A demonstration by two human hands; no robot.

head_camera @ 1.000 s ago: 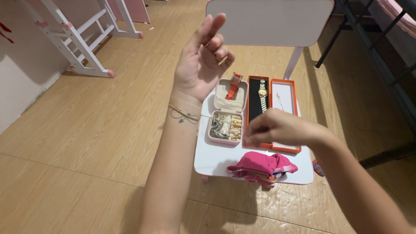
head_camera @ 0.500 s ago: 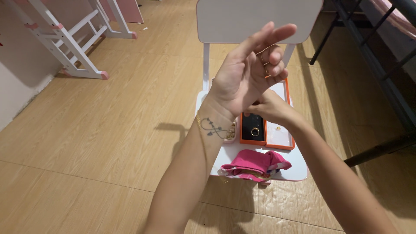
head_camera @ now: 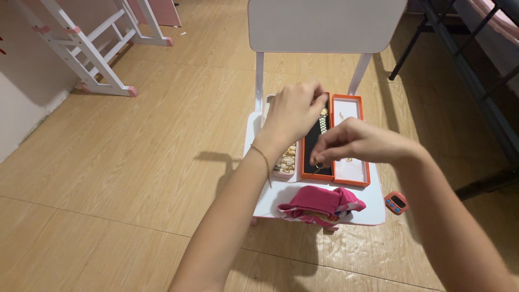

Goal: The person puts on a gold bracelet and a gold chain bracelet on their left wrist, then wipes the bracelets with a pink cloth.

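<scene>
Two hands held over open jewellery boxes on a white chair seat.

A pink cloth (head_camera: 320,204) is seen nearest; the right hand (head_camera: 357,143) is pinched shut above the orange box (head_camera: 335,176), its hold not discernible; the left hand (head_camera: 294,111), gold bracelet (head_camera: 264,160) worn, is curled beyond, over the pink jewellery case (head_camera: 285,174).

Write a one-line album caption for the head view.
Left hand with a gold bracelet and right hand hover over orange boxes on a white chair.

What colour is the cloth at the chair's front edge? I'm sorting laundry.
Pink cloth, head view.
</scene>
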